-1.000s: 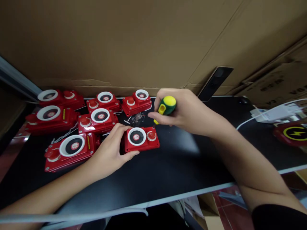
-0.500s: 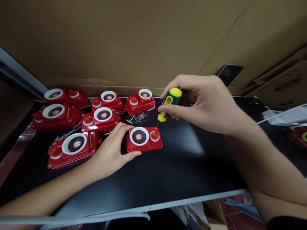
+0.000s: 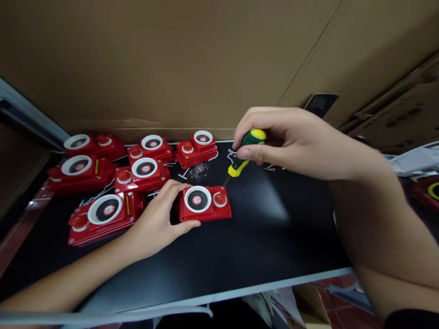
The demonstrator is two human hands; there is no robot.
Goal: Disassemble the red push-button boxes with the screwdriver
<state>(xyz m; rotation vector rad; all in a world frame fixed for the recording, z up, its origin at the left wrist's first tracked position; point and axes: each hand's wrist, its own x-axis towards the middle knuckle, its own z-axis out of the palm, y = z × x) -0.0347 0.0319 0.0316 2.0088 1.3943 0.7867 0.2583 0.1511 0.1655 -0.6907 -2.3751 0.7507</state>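
Note:
My left hand (image 3: pixel 161 219) grips the left end of a red alarm unit (image 3: pixel 206 215), thumb along its front edge and fingers behind. The unit lies on the black tabletop, with a white-rimmed round horn on its left and a small red lamp on its right. In my right hand (image 3: pixel 284 141) is a screwdriver (image 3: pixel 239 165) with a green and yellow handle, tilted to the right. Its tip meets the unit's far right corner, where a screw appears to sit. Loose debris (image 3: pixel 199 172) and small metal pieces lie just behind the unit.
Several similar red alarm units (image 3: pixel 106 212) stand to the left and back. A large cardboard sheet (image 3: pixel 192 59) walls off the far side, with a dark phone-like object (image 3: pixel 321 104) leaning against it. White items (image 3: pixel 416 159) lie at the far right. The table's pale front edge (image 3: pixel 260 289) runs below.
The screwdriver handle has tipped further right and my right hand has turned with it. The tip stays at the same corner. My left hand keeps its hold; the view has shifted slightly.

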